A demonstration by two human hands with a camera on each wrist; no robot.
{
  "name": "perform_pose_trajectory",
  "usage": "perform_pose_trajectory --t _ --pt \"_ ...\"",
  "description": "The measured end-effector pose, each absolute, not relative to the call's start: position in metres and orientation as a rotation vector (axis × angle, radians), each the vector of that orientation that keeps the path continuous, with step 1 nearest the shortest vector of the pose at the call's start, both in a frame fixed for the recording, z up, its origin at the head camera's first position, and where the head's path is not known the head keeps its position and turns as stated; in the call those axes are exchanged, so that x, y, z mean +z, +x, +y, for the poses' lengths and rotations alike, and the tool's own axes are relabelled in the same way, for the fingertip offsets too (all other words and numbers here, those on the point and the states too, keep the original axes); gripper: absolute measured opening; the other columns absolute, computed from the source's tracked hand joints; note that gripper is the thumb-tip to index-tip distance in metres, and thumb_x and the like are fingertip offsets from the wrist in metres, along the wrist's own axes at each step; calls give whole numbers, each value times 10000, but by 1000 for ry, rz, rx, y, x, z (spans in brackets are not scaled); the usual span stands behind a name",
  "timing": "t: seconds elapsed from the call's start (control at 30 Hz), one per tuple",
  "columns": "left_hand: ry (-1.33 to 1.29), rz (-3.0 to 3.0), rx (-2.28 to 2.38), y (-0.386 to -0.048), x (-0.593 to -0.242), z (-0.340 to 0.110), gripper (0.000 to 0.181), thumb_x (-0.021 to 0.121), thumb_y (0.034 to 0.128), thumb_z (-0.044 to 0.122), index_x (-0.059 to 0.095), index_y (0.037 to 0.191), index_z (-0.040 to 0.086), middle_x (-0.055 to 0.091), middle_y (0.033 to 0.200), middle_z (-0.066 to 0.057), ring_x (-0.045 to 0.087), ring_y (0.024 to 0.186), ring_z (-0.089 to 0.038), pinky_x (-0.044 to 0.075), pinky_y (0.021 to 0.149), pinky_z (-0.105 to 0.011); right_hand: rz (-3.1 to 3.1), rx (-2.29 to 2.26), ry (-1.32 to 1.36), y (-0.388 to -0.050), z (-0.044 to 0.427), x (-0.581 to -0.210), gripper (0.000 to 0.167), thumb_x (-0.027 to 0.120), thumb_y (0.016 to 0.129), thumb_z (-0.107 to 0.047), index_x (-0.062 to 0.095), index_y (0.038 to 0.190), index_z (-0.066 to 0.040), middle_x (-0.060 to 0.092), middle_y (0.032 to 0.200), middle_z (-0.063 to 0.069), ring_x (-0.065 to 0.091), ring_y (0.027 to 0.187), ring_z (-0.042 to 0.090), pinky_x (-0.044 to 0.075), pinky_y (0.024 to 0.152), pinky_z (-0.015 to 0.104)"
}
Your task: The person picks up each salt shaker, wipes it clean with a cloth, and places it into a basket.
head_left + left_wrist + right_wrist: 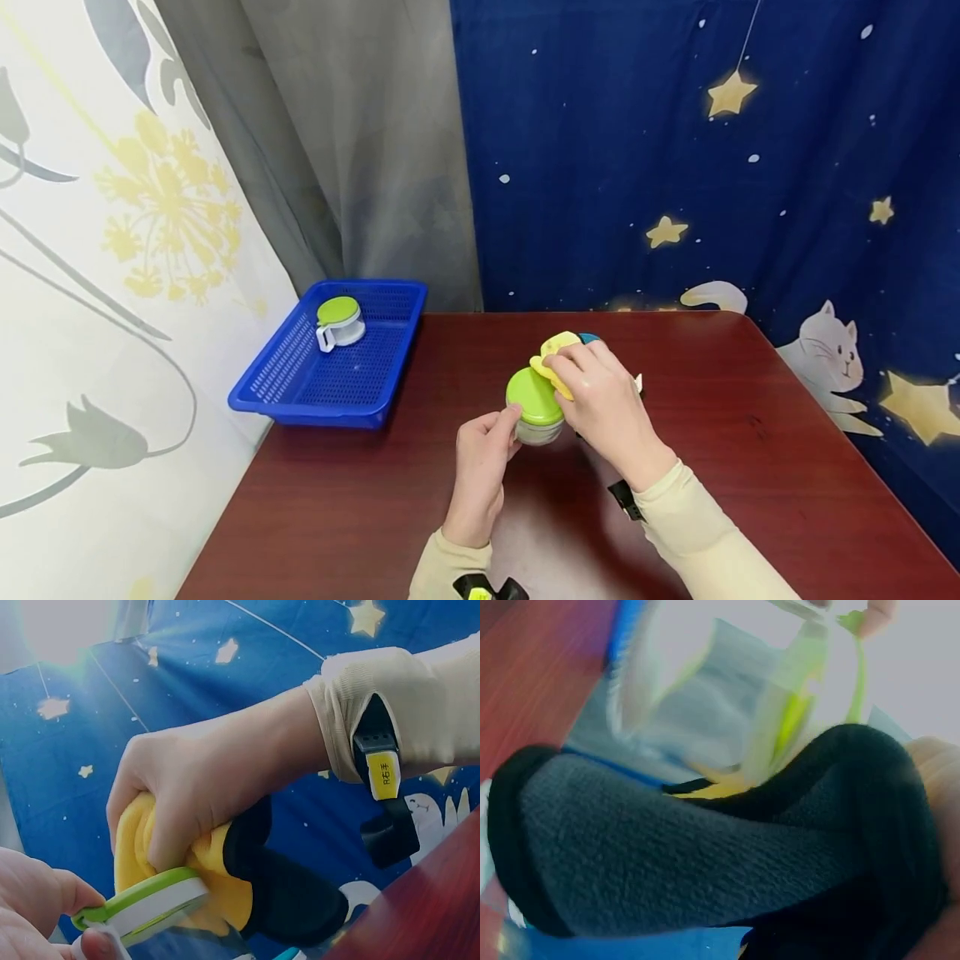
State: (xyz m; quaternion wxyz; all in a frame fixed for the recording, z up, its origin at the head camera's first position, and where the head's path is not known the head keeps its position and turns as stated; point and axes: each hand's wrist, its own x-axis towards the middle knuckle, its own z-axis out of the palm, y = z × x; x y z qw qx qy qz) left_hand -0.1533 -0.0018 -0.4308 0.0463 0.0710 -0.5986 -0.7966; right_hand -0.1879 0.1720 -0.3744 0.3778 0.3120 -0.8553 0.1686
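Round, green-lidded clear jar (536,407) is held over the glossy reddish-brown table (337,500), pinched by your left hand (482,467); your right hand (606,404) grips a bunched, plush yellow-and-black cloth (560,343) against it.

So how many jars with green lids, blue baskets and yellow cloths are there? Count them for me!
Blue basket: 1
Yellow cloth: 1
Jars with green lids: 2, the held jar and the basket jar
Total: 4
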Motion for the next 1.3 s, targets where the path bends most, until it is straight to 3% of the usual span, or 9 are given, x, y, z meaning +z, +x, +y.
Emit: perform_pose_trajectory --t 0.27,0.4,0.73,0.93,1.13,1.3 --pt "250 -1791 -2422 -155 -434 -3 477 740 875 185 443 511 100 358 543 26 425 582 -157 455 585 -273 -2101 373 955 -185 158 -380 297 823 793 -54 728 1073 -85 669 1033 61 572 905 254 526 804 363" --pt "244 -1789 -2405 -155 -437 -5 482 736 878 172 438 507 97 358 540 28 444 600 -173 463 590 -272 -2151 493 989 -180 154 -380 364 855 761 -77 730 1100 -114 679 1068 15 587 944 209 533 830 337" --pt "232 -1795 -2382 -157 -439 -5 423 680 850 86 417 517 90 316 524 27 376 566 -142 413 583 -272 -2280 756 958 -168 149 -373 548 852 707 -79 691 1222 -171 660 1056 -59 560 873 93 526 719 291" --pt "216 -1788 -2435 -156 -437 -2 428 678 848 84 423 504 100 333 520 26 405 594 -156 465 650 -320 -2279 609 950 -170 147 -370 474 887 687 -88 720 1126 -149 691 1020 -40 581 871 147 517 756 325" --pt "218 -1832 -2387 -155 -437 -2 481 742 845 142 416 495 94 330 517 26 372 545 -135 424 591 -275 -2249 467 777 -186 151 -377 432 921 677 -63 704 1051 -62 688 972 54 555 845 240 518 700 331" --pt "235 -1813 -2432 -155 -440 -3 478 749 850 145 424 505 89 335 530 23 368 540 -145 417 585 -274 -2254 471 714 -193 155 -382 440 929 676 -64 701 1052 -50 693 982 78 550 837 251 525 692 335"
